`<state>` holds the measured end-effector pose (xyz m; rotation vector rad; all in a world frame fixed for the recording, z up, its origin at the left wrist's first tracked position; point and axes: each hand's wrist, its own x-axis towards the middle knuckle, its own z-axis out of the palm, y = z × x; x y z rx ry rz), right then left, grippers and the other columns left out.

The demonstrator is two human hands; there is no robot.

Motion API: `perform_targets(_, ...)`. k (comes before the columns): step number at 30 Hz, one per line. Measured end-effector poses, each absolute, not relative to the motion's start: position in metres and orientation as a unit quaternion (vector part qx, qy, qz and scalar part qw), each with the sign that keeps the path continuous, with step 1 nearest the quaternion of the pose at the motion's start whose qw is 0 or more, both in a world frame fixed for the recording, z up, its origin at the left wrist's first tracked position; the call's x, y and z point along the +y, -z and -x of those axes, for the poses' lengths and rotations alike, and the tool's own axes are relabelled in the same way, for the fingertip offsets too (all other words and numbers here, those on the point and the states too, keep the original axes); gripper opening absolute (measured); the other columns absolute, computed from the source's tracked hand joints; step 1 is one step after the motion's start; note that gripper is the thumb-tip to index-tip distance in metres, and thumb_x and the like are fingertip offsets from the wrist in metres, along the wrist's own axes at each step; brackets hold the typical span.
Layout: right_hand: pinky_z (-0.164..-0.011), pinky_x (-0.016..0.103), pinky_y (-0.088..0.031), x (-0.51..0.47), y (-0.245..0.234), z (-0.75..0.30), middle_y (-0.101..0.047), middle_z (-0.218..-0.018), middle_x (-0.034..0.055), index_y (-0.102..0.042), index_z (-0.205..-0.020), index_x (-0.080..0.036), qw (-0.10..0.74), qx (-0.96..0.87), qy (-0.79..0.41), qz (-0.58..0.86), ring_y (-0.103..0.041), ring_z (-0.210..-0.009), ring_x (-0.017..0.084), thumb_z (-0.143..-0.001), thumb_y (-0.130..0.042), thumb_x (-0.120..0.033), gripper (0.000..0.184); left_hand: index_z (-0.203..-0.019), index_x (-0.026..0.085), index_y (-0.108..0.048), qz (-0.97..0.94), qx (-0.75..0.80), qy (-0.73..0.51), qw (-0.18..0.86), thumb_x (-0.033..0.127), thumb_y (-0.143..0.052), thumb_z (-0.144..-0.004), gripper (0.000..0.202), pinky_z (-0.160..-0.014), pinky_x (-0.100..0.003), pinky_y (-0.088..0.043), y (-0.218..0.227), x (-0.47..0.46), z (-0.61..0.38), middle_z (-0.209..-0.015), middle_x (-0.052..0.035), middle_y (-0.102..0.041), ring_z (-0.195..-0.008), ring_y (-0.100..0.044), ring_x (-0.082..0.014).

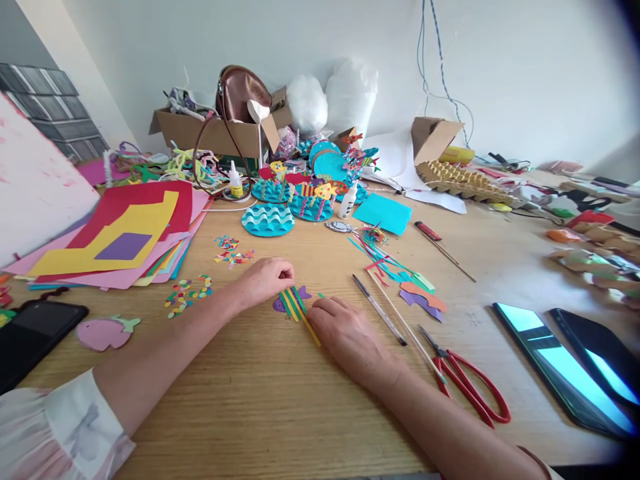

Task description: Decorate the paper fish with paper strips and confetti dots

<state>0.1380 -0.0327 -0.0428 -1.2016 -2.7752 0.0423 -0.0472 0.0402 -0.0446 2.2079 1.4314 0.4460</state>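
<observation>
A small purple paper fish (279, 305) lies on the table between my hands, crossed by narrow green and yellow paper strips (291, 307). My left hand (267, 277) is closed, its curled fingers pinching at the upper ends of the strips. From the right, my right hand (345, 330) has its fingers bent together against the longest strip, whose yellow end sticks out below them. The fingertips of both hands are partly hidden. A scrap of green paper (321, 295) is just above my right hand.
Red-handled scissors (470, 380), a pen (377, 308) and a thin stick (407, 323) lie at right, near two phones (545, 360). At left are a pink paper fish (106, 332), paper dots (189, 293) and coloured sheets (125, 233). Glue bottles (348, 201) and blue wavy discs (268, 220) stand behind.
</observation>
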Motion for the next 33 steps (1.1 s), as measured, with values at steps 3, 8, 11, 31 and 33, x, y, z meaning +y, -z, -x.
perform_targets(3,-0.070,0.024,-0.039,-0.0322,0.0430,-0.1384,-0.058,-0.088,0.0036,-0.055,-0.083,-0.017,0.065,-0.915,-0.024,0.397,-0.050,-0.080,0.015,-0.085,-0.045,-0.012,0.011,-0.064,0.016,-0.059,-0.805,0.519,-0.163,0.236,0.020,-0.052,-0.069,0.010,-0.055,-0.022,-0.032,0.0460,0.0411,0.0482,-0.066,0.0000,-0.057,-0.062,-0.049,-0.0128)
perform_targets(8,-0.069,0.023,-0.039,-0.0302,0.0436,-0.1376,-0.058,-0.088,0.0038,-0.056,-0.082,-0.017,0.061,-0.914,-0.031,0.400,-0.051,-0.080,0.014,-0.084,-0.045,-0.011,0.012,-0.063,0.017,-0.059,-0.808,0.515,-0.164,0.235,0.019,-0.052,-0.069,0.009,-0.056,-0.022,-0.032,0.0456,0.0417,0.0482,-0.065,0.0007,-0.056,-0.062,-0.049,-0.0121)
perform_targets(11,-0.069,0.023,-0.039,-0.0294,0.0442,-0.1373,-0.058,-0.087,0.0034,-0.056,-0.082,-0.017,0.067,-0.914,-0.034,0.399,-0.051,-0.079,0.014,-0.084,-0.044,-0.011,0.013,-0.063,0.017,-0.059,-0.809,0.518,-0.160,0.227,0.018,-0.052,-0.069,0.009,-0.056,-0.022,-0.032,0.0449,0.0414,0.0474,-0.066,0.0005,-0.056,-0.063,-0.049,-0.0123)
perform_targets(31,-0.070,0.023,-0.040,-0.0301,0.0465,-0.1365,-0.058,-0.088,0.0042,-0.057,-0.082,-0.017,0.082,-0.913,-0.037,0.398,-0.051,-0.080,0.014,-0.084,-0.046,-0.011,0.013,-0.062,0.017,-0.058,-0.815,0.520,-0.147,0.210,0.015,-0.053,-0.069,0.009,-0.058,-0.024,-0.032,0.0420,0.0397,0.0468,-0.067,-0.0001,-0.057,-0.065,-0.049,-0.0135)
perform_targets(33,-0.070,0.023,-0.040,-0.0301,0.0464,-0.1364,-0.058,-0.088,0.0040,-0.057,-0.082,-0.017,0.080,-0.913,-0.037,0.398,-0.051,-0.081,0.014,-0.084,-0.045,-0.011,0.013,-0.062,0.017,-0.058,-0.816,0.519,-0.146,0.208,0.016,-0.052,-0.069,0.009,-0.058,-0.024,-0.032,0.0427,0.0397,0.0471,-0.068,-0.0001,-0.057,-0.065,-0.049,-0.0137)
